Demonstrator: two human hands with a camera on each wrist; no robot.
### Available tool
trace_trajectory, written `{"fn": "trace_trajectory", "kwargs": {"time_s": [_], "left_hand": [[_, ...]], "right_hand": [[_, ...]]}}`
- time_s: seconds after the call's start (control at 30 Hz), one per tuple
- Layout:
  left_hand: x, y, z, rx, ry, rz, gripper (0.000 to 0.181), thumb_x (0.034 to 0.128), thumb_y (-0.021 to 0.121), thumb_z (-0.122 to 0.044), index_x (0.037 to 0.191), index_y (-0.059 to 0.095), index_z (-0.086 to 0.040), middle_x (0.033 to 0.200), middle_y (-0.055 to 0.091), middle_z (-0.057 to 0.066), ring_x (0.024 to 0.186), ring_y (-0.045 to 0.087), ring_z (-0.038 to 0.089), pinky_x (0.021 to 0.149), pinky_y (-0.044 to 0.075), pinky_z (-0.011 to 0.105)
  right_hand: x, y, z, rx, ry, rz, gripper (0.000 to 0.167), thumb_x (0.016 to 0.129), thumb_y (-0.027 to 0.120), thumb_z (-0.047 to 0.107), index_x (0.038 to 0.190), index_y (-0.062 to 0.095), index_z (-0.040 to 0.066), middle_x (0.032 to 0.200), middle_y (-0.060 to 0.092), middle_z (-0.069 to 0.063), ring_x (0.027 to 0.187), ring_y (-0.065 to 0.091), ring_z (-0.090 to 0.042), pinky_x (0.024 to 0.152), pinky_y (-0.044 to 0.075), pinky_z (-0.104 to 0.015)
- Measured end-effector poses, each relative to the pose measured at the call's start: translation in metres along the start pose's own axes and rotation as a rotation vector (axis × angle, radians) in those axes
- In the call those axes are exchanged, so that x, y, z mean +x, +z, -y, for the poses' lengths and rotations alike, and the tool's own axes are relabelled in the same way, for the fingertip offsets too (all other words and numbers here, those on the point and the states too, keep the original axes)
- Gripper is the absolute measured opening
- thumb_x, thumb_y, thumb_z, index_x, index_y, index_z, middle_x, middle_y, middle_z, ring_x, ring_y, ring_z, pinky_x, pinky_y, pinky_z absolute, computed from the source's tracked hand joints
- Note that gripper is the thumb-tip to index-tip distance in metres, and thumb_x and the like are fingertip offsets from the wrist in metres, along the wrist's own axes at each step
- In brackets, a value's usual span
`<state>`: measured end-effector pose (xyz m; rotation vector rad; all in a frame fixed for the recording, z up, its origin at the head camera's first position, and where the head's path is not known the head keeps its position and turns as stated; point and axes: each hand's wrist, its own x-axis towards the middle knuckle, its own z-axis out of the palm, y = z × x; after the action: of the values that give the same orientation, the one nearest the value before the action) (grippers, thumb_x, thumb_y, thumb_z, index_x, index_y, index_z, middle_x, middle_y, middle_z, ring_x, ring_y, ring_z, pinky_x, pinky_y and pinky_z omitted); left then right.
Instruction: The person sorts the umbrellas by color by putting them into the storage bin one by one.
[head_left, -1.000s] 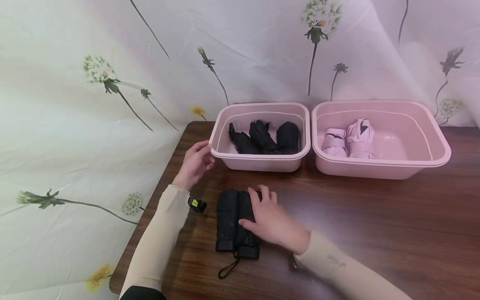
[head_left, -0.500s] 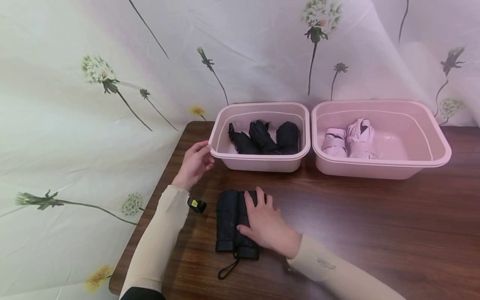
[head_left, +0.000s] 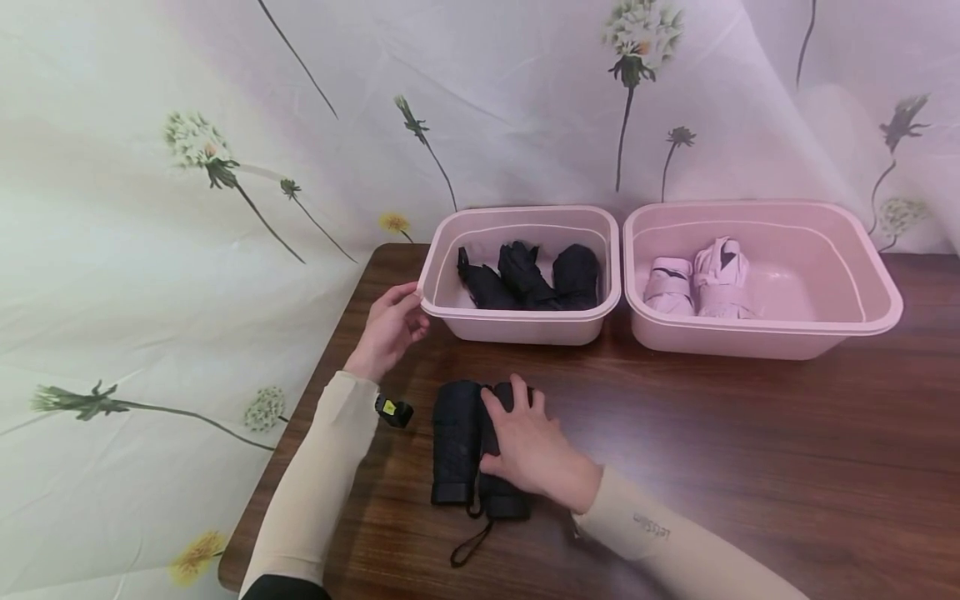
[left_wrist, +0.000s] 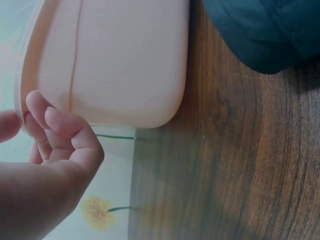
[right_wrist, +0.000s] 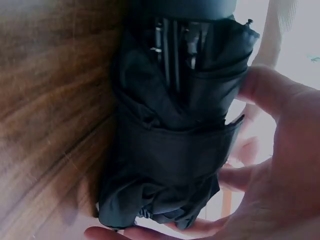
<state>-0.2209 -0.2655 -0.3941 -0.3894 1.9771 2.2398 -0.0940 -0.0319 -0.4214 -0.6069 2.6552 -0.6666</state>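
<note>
Two black folded umbrellas lie side by side on the table. The fingers and thumb of my right hand (head_left: 536, 450) curl over the right umbrella (head_left: 504, 505), gripping it; its wrapped canopy and strap band fill the right wrist view (right_wrist: 175, 150). A narrow gap parts it from the left umbrella (head_left: 455, 442). At the left pink bin (head_left: 517, 327), my left hand (head_left: 386, 329) pinches the rim corner between thumb and fingers, also visible in the left wrist view. Inside that bin lie several black folded umbrellas (head_left: 528, 275).
A larger pink bin (head_left: 772, 340) stands to the right, holding two pink folded umbrellas (head_left: 722, 279). Behind both bins hangs a flower-print cloth (head_left: 525, 108). The brown wooden table (head_left: 750, 450) ends at a left edge beside my left arm.
My right hand has moved left and closed over the right umbrella. That umbrella has shifted slightly right, away from its neighbour, its cord loop with it. My left hand stays put.
</note>
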Motion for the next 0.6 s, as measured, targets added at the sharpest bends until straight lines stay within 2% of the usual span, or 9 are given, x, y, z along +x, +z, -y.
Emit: {"fn": "trace_trajectory", "kwargs": {"time_s": [0.3,0.47,0.6], "left_hand": [[0.001,0.000,0.001,-0.001,0.002,0.010,0.024,0.1001,0.051,-0.017,0.124,0.048,-0.012,0.090,0.056,0.000,0.061,0.054,0.010,0.061,0.046,0.024],[0.000,0.001,0.000,0.009,0.006,0.007,0.023,0.1003,0.051,-0.018,0.122,0.049,-0.013,0.089,0.056,0.000,0.061,0.054,0.010,0.061,0.046,0.024],[0.000,0.001,0.000,0.002,0.008,0.007,0.020,0.1004,0.051,-0.017,0.120,0.050,-0.015,0.088,0.056,0.000,0.061,0.054,0.010,0.060,0.047,0.024]], "right_hand": [[-0.001,-0.011,-0.010,0.004,-0.023,0.046,0.087,0.074,0.079,0.035,0.148,0.035,0.022,0.157,0.013,-0.019,0.133,0.030,-0.049,0.076,0.050,-0.056],[-0.003,-0.019,-0.015,0.019,-0.046,0.062,0.089,0.070,0.084,0.029,0.146,0.038,0.021,0.159,0.009,-0.019,0.136,0.026,-0.051,0.084,0.049,-0.059],[-0.005,-0.021,-0.017,0.025,-0.030,0.056,0.092,0.071,0.082,0.028,0.149,0.034,0.019,0.158,0.008,-0.021,0.133,0.031,-0.050,0.084,0.050,-0.056]]}}
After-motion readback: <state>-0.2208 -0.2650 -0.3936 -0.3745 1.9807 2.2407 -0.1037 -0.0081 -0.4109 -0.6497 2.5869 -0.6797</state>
